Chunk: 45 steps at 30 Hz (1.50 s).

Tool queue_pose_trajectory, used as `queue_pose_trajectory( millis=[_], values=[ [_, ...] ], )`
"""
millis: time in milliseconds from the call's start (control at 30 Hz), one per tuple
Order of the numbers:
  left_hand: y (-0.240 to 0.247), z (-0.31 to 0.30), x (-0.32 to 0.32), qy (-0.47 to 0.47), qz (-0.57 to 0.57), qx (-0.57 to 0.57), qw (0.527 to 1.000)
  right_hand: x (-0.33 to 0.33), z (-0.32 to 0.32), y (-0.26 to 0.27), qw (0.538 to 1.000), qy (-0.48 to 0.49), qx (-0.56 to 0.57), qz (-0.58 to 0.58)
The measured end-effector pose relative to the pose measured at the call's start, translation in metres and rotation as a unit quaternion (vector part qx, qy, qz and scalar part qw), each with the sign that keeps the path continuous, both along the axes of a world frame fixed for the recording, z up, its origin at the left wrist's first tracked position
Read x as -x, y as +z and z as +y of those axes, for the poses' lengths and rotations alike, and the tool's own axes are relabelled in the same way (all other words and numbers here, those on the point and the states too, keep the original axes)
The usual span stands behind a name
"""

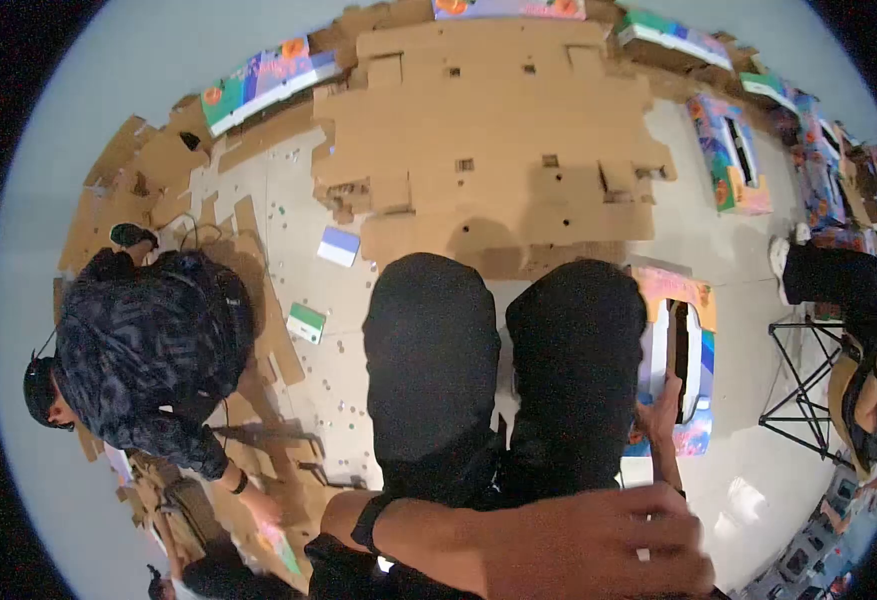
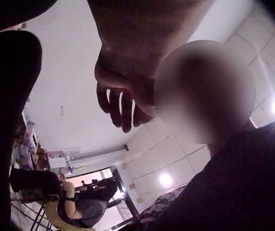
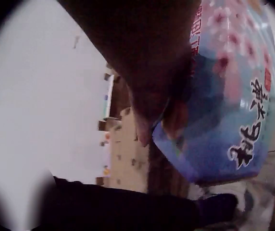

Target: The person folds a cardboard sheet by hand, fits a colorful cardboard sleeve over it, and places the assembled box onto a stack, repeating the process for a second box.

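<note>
Left hand (image 1: pixel 603 545) nearest us at five o'clock, open, fingers loose. Right hand (image 1: pixel 661 415) grips printed box (image 1: pixel 696 370) between three and four o'clock. We judge box light, stiff, slick, easily creased; best held by opposite long sides.

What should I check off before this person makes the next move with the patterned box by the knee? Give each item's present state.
1. Right hand gripping the patterned box: ok, at its edge.
2. Left hand free: ok, its fingers hang loose and hold nothing.
3. Both hands steadying the box: not ok, the left is off it.
4. Box opening uncovered: ok, the dark slot shows.
5. Box empty inside: cannot tell, the slot is too dark.
6. Floor free of litter: not ok, small scraps lie left of the knees.
</note>
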State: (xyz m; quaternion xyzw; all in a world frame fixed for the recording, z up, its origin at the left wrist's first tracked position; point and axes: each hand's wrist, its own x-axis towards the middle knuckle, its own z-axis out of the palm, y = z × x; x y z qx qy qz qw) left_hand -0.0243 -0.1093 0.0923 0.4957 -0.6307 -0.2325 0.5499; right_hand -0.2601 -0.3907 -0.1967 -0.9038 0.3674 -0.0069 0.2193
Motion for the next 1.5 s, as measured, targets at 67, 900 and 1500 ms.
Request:
queue_pose_trajectory(
  millis=[67, 900, 1500],
  values=[
    [-0.007, -0.005, -0.014, 0.008, -0.021, -0.03, 0.999, 0.013, -0.009, -0.033, 0.999, 0.019, -0.032, 0.034],
    [-0.041, -0.006, -0.086, 0.032, -0.11, -0.137, 0.984, -0.189, -0.142, -0.072, 0.984, -0.067, -0.03, -0.164],
    [-0.043, -0.008, -0.085, 0.205, 0.028, -0.091, 0.974, -0.306, -0.071, -0.001, 0.997, 0.042, 0.042, -0.052]
  ],
)
